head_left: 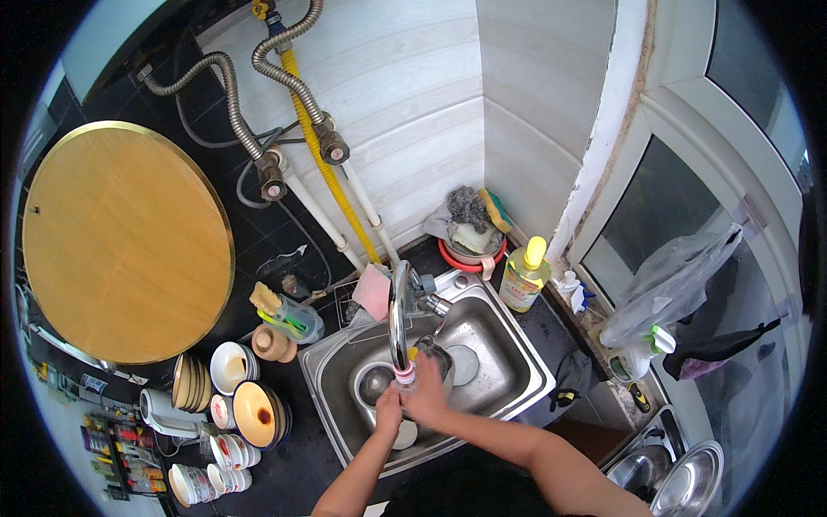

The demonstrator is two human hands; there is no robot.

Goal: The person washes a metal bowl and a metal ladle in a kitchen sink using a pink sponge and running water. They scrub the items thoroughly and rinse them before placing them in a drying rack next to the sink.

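Observation:
Both hands are together over the steel sink (504,392), just below the tip of the curved chrome faucet (398,314), which has a pink-and-white ring at its end. My left hand (389,412) is closed right under the spout; what it grips, if anything, is hidden. My right hand (426,395) is smeared by motion beside it, touching or close to a shiny metal vessel (445,362). A small yellow bit (413,353) shows by its fingertips. In the sink lie a white dish (465,365), a round metal bowl (376,384) and another pale dish (405,435).
Stacked bowls (257,414) and cups (191,484) stand on the black counter at left, below a round wooden board (129,241). A pink cloth (372,291) hangs behind the sink. A yellow-capped soap bottle (525,274) and a red-rimmed basin (472,252) stand at the back right.

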